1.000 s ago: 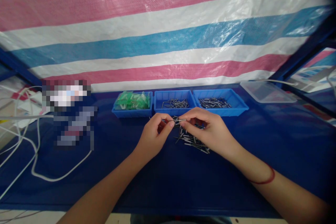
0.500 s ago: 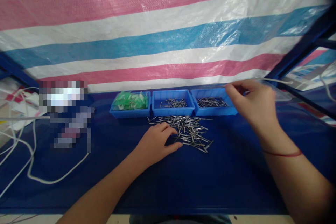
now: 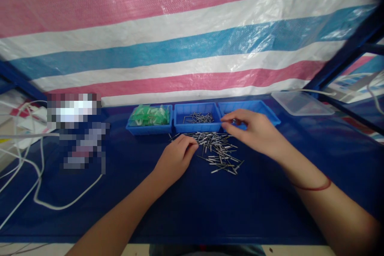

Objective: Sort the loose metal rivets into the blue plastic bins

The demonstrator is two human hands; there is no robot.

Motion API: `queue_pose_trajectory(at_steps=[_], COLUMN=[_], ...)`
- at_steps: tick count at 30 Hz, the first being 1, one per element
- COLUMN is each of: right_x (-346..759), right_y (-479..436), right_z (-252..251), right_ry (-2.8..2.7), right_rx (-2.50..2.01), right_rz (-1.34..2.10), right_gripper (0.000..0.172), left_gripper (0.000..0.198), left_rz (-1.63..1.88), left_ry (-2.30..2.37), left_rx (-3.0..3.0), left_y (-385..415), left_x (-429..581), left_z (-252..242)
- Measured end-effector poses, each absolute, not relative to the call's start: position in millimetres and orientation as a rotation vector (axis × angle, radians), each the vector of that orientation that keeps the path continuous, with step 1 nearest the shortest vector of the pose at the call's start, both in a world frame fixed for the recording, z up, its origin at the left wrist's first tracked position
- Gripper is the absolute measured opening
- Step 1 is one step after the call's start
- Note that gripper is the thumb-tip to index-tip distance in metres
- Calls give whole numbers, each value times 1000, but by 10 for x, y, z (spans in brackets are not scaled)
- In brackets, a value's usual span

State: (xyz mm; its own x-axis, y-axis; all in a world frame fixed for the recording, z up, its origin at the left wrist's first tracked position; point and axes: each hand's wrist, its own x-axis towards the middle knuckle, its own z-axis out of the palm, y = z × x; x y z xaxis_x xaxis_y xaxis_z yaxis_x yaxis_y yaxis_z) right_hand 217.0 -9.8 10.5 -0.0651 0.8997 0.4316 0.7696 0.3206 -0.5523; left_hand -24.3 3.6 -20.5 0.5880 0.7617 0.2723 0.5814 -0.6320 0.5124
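Observation:
Loose metal rivets (image 3: 220, 148) lie in a pile on the blue table (image 3: 240, 212). At the pile's left edge is my left hand (image 3: 177, 156), thumb and fingers pressed together; what they pinch, if anything, is too small to see. My right hand (image 3: 252, 130) hovers over the front of the right blue bin (image 3: 267, 114), its fingers curled with thumb and fingertip near each other; any item between them cannot be made out. More rivets (image 3: 199, 118) fill part of the middle blue bin (image 3: 196, 108). Green packets (image 3: 150, 115) sit in the left blue bin (image 3: 147, 130).
A clear plastic lid (image 3: 303, 103) lies at the back right. White cables (image 3: 54, 208) run over the table's left side, beside blurred-out items (image 3: 85, 140). A striped sheet (image 3: 180, 48) hangs behind the bins, between blue frame posts (image 3: 345, 56).
My right hand has moved left, from beyond the right bin to over its front. My left hand has closed its fingers and drawn slightly left.

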Motion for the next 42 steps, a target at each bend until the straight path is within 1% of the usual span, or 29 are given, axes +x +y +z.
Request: queue_pose_trajectory(at_steps=[3,5,9,13,18,22,27,34,42], right_x=[1913,1808,1751,1743,1672,1644,1651,1668,1680], right_y=[-175,-215,-238,-234,-262,-274,-270,-273,-269], right_z=[69,57,46,24,-16,-25,-28,-44,-7], right_ry=[-1953,-1985,-2000,-2011,-1916,-1880,-1901,-1811,-1671], right_rx=[-1321,-1274,-1257,-1225,-1181,-1180,-1163,-1184,-1190], right_rz=[487,583,658,716,801,812,797,788,798], right_gripper=[16,16,19,18,18,17,19,13,11], left_gripper=[16,15,12,9,19,16,16,14,10], left_rz=[756,779,873,1001,1050,1037,1043,1066,1102], left_ry=[1074,1049,1042,1112,1151,1138,1104,1086,1071], left_rx=[2397,2390,2327,2162,1946,1912,1903,1940,2038], left_y=[29,18,-6,-32,-44,-37,-39,-36,-27], left_x=[-241,-237,-228,-214,-202,-211,-214,-213,-205], left_z=[-180,-157,-115,-91,-110,-130,-127,-109,-86])
